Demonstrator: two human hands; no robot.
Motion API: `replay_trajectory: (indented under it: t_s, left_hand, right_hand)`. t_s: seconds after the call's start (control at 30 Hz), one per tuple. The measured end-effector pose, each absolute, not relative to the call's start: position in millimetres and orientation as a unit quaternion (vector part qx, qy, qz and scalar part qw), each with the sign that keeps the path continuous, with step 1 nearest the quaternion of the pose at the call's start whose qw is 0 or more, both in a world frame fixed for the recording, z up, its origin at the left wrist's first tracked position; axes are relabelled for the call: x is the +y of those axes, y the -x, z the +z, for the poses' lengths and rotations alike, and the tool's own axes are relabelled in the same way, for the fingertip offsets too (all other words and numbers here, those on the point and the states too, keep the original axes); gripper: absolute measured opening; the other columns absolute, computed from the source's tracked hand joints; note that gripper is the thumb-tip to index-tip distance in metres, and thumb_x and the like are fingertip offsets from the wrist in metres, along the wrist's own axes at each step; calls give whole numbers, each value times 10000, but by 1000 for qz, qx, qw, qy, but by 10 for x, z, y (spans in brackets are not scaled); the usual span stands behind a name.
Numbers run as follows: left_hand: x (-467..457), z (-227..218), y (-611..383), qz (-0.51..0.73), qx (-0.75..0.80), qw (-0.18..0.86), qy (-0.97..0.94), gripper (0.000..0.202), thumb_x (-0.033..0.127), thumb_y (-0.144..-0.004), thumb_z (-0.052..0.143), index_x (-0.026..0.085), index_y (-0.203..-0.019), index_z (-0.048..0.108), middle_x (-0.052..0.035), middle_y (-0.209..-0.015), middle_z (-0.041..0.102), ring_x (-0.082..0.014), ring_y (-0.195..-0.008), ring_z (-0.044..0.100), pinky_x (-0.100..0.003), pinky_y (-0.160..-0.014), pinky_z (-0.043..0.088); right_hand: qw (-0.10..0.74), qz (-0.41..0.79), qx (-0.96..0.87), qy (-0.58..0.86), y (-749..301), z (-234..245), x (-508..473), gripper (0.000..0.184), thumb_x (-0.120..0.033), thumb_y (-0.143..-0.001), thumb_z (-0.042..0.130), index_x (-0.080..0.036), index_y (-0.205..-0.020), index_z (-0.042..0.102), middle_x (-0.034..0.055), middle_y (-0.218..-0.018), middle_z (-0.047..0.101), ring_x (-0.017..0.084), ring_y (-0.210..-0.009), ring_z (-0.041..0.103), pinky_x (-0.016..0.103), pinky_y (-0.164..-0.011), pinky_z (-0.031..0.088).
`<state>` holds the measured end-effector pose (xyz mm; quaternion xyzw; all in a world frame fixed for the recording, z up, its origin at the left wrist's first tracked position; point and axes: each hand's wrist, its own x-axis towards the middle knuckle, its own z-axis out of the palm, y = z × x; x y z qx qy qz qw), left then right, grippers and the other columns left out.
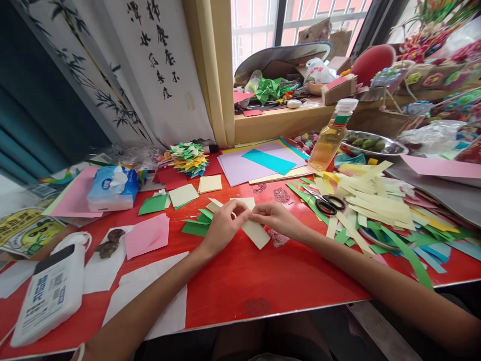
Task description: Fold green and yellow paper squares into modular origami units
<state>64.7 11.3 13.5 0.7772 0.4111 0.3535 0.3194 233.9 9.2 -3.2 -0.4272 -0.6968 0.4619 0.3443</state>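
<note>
My left hand (223, 225) and my right hand (276, 216) meet over the red table (244, 281), both pinching a pale yellow paper strip (256, 233) that lies slanted on the tabletop. The fingertips touch near the strip's upper end. Green and pale yellow paper squares (195, 226) lie just left of my left hand. Black-handled scissors (328, 203) rest to the right of my right hand, on a heap of yellow and green paper strips (372, 205).
A tissue pack (112, 188), pink sheets (146, 235), a white wipes pack (50, 293) and white paper sit left. A stack of folded paper pieces (189, 159), purple and teal sheets (263, 163) and a bottle of yellow liquid (332, 135) stand behind. The windowsill is cluttered.
</note>
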Motion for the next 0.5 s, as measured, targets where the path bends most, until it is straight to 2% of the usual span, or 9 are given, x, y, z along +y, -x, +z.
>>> replay_trajectory:
  t_s: [0.07, 0.13, 0.37, 0.43, 0.5]
  left_hand:
    - [110, 140, -648, 346, 402, 289, -797, 187, 303, -827, 438, 170, -729, 525, -1, -738, 550, -120, -690, 490, -233, -657, 373]
    - [111, 160, -639, 339, 401, 253, -812, 185, 277, -829, 442, 169, -702, 523, 6, -712, 543, -113, -671, 481, -228, -647, 362]
    - [336, 326, -427, 420, 476, 162, -755, 209, 318, -817, 454, 171, -704, 552, 4, -695, 560, -113, -636, 484, -221, -597, 348]
    - [485, 331, -292, 472, 508, 151, -705, 218, 350, -806, 458, 172, -744, 567, -2, -716, 571, -121, -655, 493, -218, -591, 354]
    - [642, 294, -152, 517, 531, 151, -655, 249, 388, -795, 457, 169, -766, 573, -2, -708, 572, -121, -647, 493, -214, -580, 358]
  right_hand:
    - [328, 454, -711, 425, -2326, -35, 71, 326, -440, -774, 508, -137, -657, 533, -35, -549, 422, 63, -483, 350, 198, -444, 242]
    - [328, 462, -709, 421, -2309, -33, 56, 320, -439, -780, 498, -140, -673, 538, -31, -559, 435, 67, -492, 374, 197, -447, 262]
    - [346, 546, -663, 378, -2283, -13, 32, 270, -391, -805, 486, -134, -782, 561, 50, -721, 626, 131, -648, 605, 267, -615, 482]
    - [344, 525, -677, 384, -2288, -17, 29, 254, -366, -820, 466, -136, -773, 565, 63, -734, 643, 137, -652, 618, 281, -628, 497]
    - [351, 452, -708, 414, -2300, -30, 40, 238, -336, -836, 441, -149, -770, 572, 56, -727, 647, 138, -655, 618, 285, -634, 499]
